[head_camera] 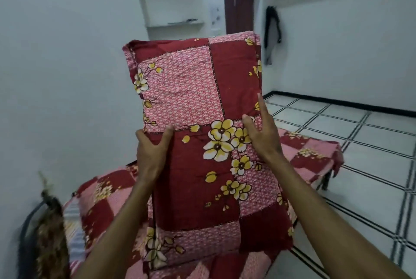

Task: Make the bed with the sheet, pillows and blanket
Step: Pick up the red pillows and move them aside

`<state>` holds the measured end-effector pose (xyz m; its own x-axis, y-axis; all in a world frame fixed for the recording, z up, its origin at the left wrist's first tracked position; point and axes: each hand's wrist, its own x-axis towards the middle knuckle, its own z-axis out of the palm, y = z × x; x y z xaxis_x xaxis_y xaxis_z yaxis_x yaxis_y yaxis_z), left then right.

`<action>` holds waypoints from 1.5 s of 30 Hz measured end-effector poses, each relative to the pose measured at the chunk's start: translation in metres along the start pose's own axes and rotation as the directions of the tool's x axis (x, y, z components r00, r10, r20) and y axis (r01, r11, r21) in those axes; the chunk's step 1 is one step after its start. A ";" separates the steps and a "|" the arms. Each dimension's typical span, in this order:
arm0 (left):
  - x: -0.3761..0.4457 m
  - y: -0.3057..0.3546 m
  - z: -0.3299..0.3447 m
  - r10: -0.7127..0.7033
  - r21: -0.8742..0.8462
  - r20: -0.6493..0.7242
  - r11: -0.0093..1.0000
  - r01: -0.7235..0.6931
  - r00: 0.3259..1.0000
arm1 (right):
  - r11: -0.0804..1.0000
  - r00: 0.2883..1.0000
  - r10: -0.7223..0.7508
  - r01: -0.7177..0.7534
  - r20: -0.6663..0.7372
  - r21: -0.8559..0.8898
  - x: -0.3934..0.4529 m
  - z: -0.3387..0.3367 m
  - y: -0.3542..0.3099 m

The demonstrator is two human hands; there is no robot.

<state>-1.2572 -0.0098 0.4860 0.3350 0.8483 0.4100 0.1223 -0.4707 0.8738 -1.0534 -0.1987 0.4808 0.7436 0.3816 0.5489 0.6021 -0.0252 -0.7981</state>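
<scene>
A pillow [198,103] in a dark red and pink patchwork cover with yellow flowers stands upright in front of me, above the bed. My left hand [153,150] grips its left edge, thumb on the front and fingers hidden behind. My right hand [261,132] lies against the pillow's right side with straight fingers, index pointing up. Below lies the bed [315,157], covered by a sheet of the same red and pink flowered print. A second pillow or striped cloth [74,222] shows at the bed's left end.
A brown patterned blanket [51,229] hangs over the dark metal bed rail at lower left. A white wall runs along the bed's left. White tiled floor [360,139] with black lines spreads to the right. At the back stand a wall niche [173,6], a dark door [239,13] and hanging dark clothing [272,28].
</scene>
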 end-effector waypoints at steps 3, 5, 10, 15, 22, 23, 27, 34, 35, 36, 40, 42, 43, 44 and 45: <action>0.005 0.045 0.068 0.082 -0.065 0.080 0.995 -0.077 0.993 | 0.999 0.995 -0.020 0.015 -0.102 -0.052 0.029 -0.067 0.023; 0.003 0.076 0.123 0.117 -0.094 0.137 0.990 -0.104 0.984 | 0.997 0.983 -0.021 0.007 -0.181 -0.081 0.049 -0.119 0.045; -0.006 0.149 0.272 0.176 -0.157 0.221 0.977 -0.144 0.959 | 0.992 0.950 -0.029 -0.011 -0.311 -0.126 0.105 -0.248 0.099; -0.008 0.206 0.410 0.209 -0.266 0.287 0.955 -0.132 0.935 | 0.977 0.920 -0.035 -0.052 -0.391 -0.209 0.164 -0.359 0.144; -0.004 0.250 0.595 0.276 -0.399 0.358 0.909 -0.121 0.892 | 0.952 0.874 -0.060 -0.094 -0.482 -0.290 0.236 -0.468 0.229; 0.000 0.253 0.619 0.278 -0.415 0.365 0.903 -0.112 0.889 | 0.947 0.871 -0.062 -0.103 -0.487 -0.304 0.248 -0.479 0.242; 0.023 0.265 0.735 0.281 -0.462 0.405 0.884 -0.070 0.870 | 0.922 0.847 -0.095 -0.123 -0.523 -0.367 0.315 -0.523 0.307; 0.090 0.303 0.932 0.309 -0.511 0.495 0.860 -0.015 0.812 | 0.894 0.803 -0.074 -0.210 -0.592 -0.396 0.446 -0.587 0.402; 0.098 0.310 0.960 0.316 -0.513 0.509 0.858 -0.013 0.801 | 0.892 0.794 -0.067 -0.225 -0.605 -0.393 0.466 -0.598 0.419; 0.103 0.313 0.981 0.324 -0.510 0.516 0.860 -0.019 0.793 | 0.891 0.788 -0.067 -0.229 -0.611 -0.393 0.479 -0.606 0.431; 0.129 0.331 1.086 0.340 -0.507 0.546 0.862 -0.022 0.765 | 0.884 0.754 -0.078 -0.249 -0.652 -0.395 0.543 -0.645 0.494; 0.139 0.336 1.142 0.352 -0.514 0.557 0.857 -0.020 0.753 | 0.885 0.745 -0.097 -0.238 -0.660 -0.400 0.575 -0.665 0.532; 0.143 0.338 1.168 0.353 -0.514 0.556 0.858 -0.023 0.753 | 0.881 0.743 -0.105 -0.238 -0.660 -0.408 0.589 -0.675 0.550; 0.145 0.338 1.192 0.351 -0.509 0.558 0.861 -0.024 0.752 | 0.877 0.745 -0.111 -0.238 -0.657 -0.417 0.603 -0.684 0.569; 0.149 0.341 1.224 0.349 -0.509 0.557 0.861 -0.022 0.753 | 0.872 0.740 -0.116 -0.244 -0.662 -0.425 0.622 -0.697 0.592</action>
<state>-0.0223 -0.3405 0.5255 0.8157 0.3396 0.4683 -0.3777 -0.3005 0.8758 -0.0317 -0.6201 0.5234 0.6732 -0.3266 0.6634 0.4670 -0.5078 -0.7239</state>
